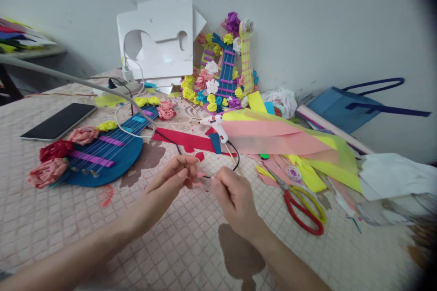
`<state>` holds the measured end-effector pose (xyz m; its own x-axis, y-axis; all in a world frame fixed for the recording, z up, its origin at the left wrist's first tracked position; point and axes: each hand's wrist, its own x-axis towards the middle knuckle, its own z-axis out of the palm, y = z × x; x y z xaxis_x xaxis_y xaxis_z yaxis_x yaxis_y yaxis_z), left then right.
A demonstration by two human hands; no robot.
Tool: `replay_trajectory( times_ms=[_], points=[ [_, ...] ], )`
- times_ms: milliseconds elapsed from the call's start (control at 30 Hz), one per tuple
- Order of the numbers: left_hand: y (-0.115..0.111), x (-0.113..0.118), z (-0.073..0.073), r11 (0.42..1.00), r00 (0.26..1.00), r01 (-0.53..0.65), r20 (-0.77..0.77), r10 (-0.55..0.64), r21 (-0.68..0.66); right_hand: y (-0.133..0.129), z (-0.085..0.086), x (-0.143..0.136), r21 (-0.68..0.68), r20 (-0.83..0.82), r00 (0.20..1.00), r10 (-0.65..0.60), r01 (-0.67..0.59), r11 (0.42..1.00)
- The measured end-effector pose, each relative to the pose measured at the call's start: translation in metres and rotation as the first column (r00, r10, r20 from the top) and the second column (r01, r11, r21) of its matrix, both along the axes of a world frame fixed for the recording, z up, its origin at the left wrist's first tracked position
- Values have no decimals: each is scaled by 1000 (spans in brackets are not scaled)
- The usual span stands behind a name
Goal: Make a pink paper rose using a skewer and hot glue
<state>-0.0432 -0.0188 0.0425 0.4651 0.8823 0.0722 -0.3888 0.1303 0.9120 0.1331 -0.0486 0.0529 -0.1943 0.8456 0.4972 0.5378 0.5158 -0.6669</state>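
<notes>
My left hand (172,176) is raised over the middle of the table, its fingers bent in toward the thumb. My right hand (237,198) faces it, closed in a fist with the thumb on top. A small gap separates the two. Whatever either hand pinches is too small or hidden to make out. Just beyond them lies a white glue gun (216,126) with a black cord. To the left rests a blue paper guitar (116,163) with purple bars, pale strings and paper flowers (48,173). Small red scraps (200,157) lie by my left fingertips.
Red-and-yellow-handled scissors (303,213) lie at right, near pink crepe paper (273,134). A tablet (59,120) sits at left. A white cable (68,75) crosses above the guitar. More decorated guitars (227,70) and white foam board (164,54) lean on the wall.
</notes>
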Motion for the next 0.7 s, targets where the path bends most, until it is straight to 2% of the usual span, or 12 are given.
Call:
replay_trajectory(
  times_ms=[100, 167, 267, 367, 467, 533, 600, 700],
  points=[
    [3, 3, 6, 963, 988, 125, 115, -99, -241, 0, -1, 5, -45, -160, 983, -86, 80, 996],
    [2, 7, 9, 934, 980, 176, 140, -138, -311, 0, -1, 5, -62, -182, 982, -60, 49, 997],
    [-2, 11, 6, 940, 978, 191, 138, -157, -283, -1, 0, 1, -66, -112, 994, 16, -23, 998],
    [-6, 11, -3, 989, 995, 101, 18, -100, -110, -1, 0, -1, 6, 45, 999, 3, -4, 1000],
    [-8, 9, -9, 997, 992, 73, -104, -70, 29, -1, 0, 0, 103, 136, 990, -34, 20, 995],
    [-6, 8, -8, 997, 992, 67, -109, -64, 32, -2, -1, 1, 137, 112, 993, -45, 30, 990],
    [-4, 8, -4, 999, 997, 46, -64, -46, -3, -4, -2, 3, 113, 11, 998, -63, 62, 992],
    [-1, 10, 3, 988, 997, 76, 40, -71, -137, -4, -3, 5, -63, -192, 976, -101, 91, 994]
  ],
)
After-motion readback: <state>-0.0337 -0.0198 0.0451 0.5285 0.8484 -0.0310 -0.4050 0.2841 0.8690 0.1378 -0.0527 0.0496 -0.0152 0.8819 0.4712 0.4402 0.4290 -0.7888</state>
